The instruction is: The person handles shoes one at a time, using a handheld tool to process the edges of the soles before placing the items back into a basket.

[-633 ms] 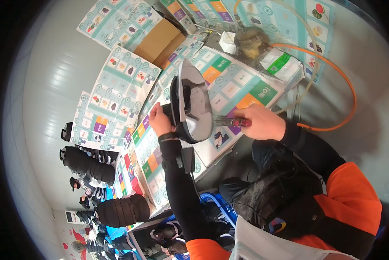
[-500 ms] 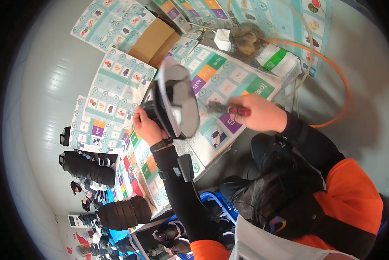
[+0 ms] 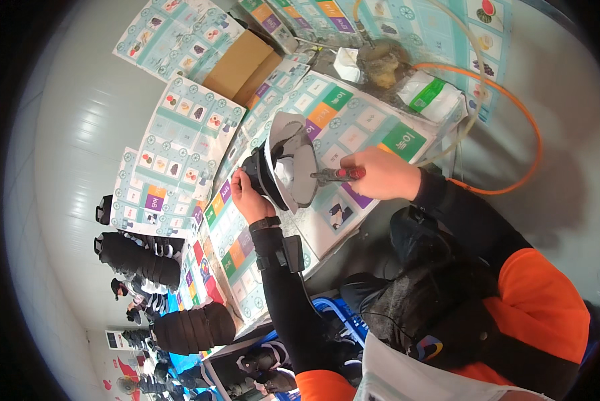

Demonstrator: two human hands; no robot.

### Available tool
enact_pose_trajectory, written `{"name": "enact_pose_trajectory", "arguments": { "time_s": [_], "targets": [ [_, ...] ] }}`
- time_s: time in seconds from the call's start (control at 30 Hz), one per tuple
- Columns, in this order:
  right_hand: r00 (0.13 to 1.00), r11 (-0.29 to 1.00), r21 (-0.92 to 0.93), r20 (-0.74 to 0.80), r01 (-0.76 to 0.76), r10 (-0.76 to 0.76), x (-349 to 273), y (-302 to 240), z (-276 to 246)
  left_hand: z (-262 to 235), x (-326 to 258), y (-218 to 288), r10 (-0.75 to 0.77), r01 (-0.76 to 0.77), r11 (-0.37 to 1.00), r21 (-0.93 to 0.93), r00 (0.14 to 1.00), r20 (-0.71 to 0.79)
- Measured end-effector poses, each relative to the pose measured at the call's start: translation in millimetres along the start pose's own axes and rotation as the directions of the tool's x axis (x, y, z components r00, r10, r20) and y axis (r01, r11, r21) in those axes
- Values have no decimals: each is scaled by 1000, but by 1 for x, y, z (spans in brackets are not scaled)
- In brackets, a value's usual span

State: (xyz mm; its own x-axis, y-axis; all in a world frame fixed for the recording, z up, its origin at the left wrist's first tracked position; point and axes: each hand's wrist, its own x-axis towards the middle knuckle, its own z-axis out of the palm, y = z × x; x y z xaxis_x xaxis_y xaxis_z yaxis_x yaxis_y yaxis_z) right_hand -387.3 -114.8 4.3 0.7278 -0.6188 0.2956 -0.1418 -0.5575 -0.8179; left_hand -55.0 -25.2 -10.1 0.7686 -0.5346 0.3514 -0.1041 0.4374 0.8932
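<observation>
My left hand is closed on the black edge of a cap, held up on its side over the table. The cap is black outside, and its pale grey inner side faces right; something white shows within it. In my right hand is a small tool with a red handle and a dark metal front end; I cannot make out its exact kind. Its tip is at the grey inner side of the cap; whether it touches cannot be told. The fingers of my right hand are wrapped round the handle.
Printed sheets cover the table. An open cardboard box stands at the back, and a white and green packet lies at the far right by an orange hose. Stacks of black caps line the left, with a blue basket below.
The cap has moved slightly right and has turned to show more of its inside. My right hand has come left and a little nearer, bringing the red tool up to the cap.
</observation>
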Motion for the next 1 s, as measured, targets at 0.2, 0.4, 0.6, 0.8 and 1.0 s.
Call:
{"name": "enact_pose_trajectory", "arguments": {
  "time_s": [0.2, 0.4, 0.6, 0.8, 1.0],
  "targets": [
    [992, 1000, 13, -124, 1, 0, 6, 4, 9, -24, -4, -3, -56, 58, 995, -82, 998, 35],
    [983, 998, -57, -183, 8, -18, 3, 4, 14, -21, -14, 2, -46, 50, 992, -113, 998, 37],
    [1000, 994, -113, 1, -5, 6, 0, 2, 8, -7, -19, 7, 9, -23, 982, -190, 998, -70],
    [988, 980, 197, -149, -20, 50, 1, -4, -23, 9, 2, 5, 179, -177, 973, -146, 984, -2],
    [995, 997, 45, -81, -55, 58, 11, 20, -19, 8, -3, -32, -122, 137, 979, -153, 987, 106]
  ]
}}
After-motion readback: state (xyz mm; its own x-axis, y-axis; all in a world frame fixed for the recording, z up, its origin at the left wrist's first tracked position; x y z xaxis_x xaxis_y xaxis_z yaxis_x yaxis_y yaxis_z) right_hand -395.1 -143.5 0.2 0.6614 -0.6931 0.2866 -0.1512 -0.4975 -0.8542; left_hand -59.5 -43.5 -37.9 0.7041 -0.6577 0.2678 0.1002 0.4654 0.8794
